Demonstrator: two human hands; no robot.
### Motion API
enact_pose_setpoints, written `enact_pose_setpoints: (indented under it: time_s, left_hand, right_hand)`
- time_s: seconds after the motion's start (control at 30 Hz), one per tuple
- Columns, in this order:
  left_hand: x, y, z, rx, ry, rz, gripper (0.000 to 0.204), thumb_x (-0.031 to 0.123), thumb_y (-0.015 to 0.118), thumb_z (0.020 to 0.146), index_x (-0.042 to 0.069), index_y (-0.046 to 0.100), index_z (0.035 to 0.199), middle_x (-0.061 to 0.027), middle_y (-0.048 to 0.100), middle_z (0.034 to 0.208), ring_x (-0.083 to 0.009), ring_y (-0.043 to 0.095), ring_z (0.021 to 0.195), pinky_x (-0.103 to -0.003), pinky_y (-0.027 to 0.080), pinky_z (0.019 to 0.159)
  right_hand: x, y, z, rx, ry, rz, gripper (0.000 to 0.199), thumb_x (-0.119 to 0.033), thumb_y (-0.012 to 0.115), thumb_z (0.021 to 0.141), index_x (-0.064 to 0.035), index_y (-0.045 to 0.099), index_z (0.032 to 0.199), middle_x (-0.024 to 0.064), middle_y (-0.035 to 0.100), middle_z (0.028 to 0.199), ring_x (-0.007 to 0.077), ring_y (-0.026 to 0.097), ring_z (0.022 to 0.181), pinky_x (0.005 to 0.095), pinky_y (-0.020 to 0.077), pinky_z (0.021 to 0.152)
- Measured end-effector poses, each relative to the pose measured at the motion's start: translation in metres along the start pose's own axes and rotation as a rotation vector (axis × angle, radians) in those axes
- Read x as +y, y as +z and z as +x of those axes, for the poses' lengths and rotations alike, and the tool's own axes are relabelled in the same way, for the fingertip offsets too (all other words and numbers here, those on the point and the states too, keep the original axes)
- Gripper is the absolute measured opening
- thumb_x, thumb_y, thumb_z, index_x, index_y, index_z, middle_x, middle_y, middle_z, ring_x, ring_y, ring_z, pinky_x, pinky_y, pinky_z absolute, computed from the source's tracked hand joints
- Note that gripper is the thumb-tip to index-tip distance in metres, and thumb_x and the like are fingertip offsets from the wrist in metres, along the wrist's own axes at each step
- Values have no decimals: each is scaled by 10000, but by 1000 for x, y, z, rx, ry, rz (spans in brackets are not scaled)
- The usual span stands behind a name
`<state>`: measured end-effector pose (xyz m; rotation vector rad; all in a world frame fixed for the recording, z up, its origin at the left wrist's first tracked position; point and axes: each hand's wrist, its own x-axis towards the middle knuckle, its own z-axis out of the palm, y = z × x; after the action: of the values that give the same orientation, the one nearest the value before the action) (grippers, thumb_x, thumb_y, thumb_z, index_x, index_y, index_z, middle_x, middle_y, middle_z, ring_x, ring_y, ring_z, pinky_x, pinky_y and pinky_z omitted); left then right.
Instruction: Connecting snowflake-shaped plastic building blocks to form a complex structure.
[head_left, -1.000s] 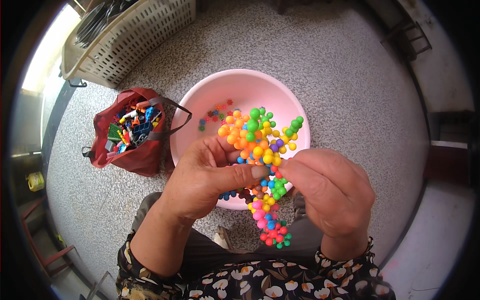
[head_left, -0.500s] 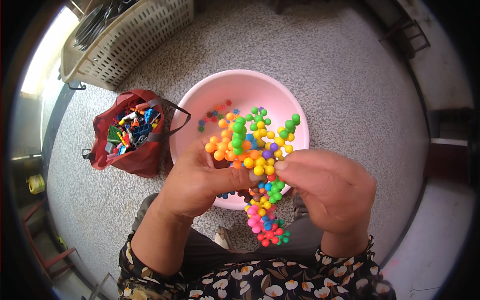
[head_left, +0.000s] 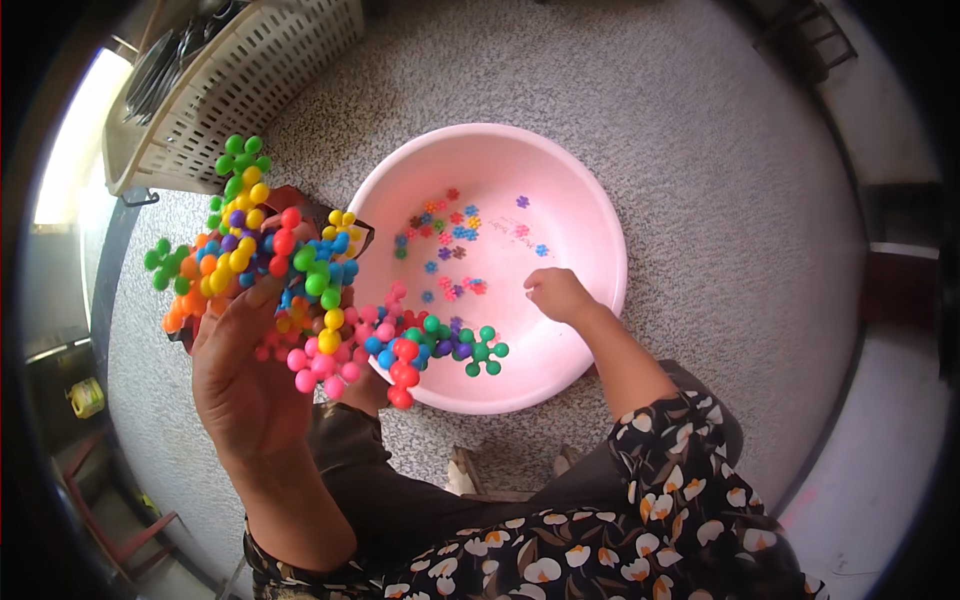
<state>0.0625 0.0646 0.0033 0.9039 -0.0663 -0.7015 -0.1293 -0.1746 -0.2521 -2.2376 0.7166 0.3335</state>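
Note:
My left hand grips a large cluster of knobby building pieces, joined in green, yellow, orange, blue, purple, red and pink. It is raised at the left, and a branch of it stretches right across the near rim of a pink basin. Inside the basin, my right hand hangs over the right part with its fingers curled closed. Whether a piece sits between those fingertips is too small to tell. Several small loose flower-shaped pieces lie on the basin's bottom, mostly toward its left.
A dark red bag stands left of the basin, mostly hidden behind the cluster. Beyond it is a cream slatted basket with dark items inside. Speckled floor surrounds the basin. My shoes are near its front edge.
The cluster has moved left and up in my left hand, now covering most of the bag. My right hand has left the cluster and reached into the basin, uncovering the loose pieces.

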Motion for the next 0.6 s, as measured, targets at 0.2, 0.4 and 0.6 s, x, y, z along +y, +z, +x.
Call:
enact_pose_setpoints:
  time_s: [0.2, 0.4, 0.6]
  left_hand:
    - [7, -19, -10, 50, 38, 39, 350, 161, 464, 821, -80, 476, 1075, -194, 555, 1070, -306, 577, 939, -490, 474, 810]
    - [8, -17, -5, 58, -78, 62, 370, 131, 483, 800, -72, 450, 1107, -195, 561, 1042, -286, 587, 922, -466, 479, 805]
    - [3, -11, -10, 196, -193, -37, 372, 90, 498, 781, -69, 446, 1113, -190, 570, 1019, -275, 585, 927, -441, 475, 816]
  right_hand:
    - [13, 75, 31, -117, 63, 16, 252, -65, 574, 753, -93, 597, 1002, 157, 600, 964, 287, 576, 918, 366, 457, 794]
    - [-2, 116, 67, -65, -18, -184, 262, -77, 464, 803, -138, 584, 1028, 166, 525, 1031, 315, 529, 974, 389, 430, 826]
    - [23, 180, 56, -87, -56, -377, 192, -115, 440, 815, -112, 586, 940, 188, 523, 918, 320, 557, 854, 417, 456, 736]
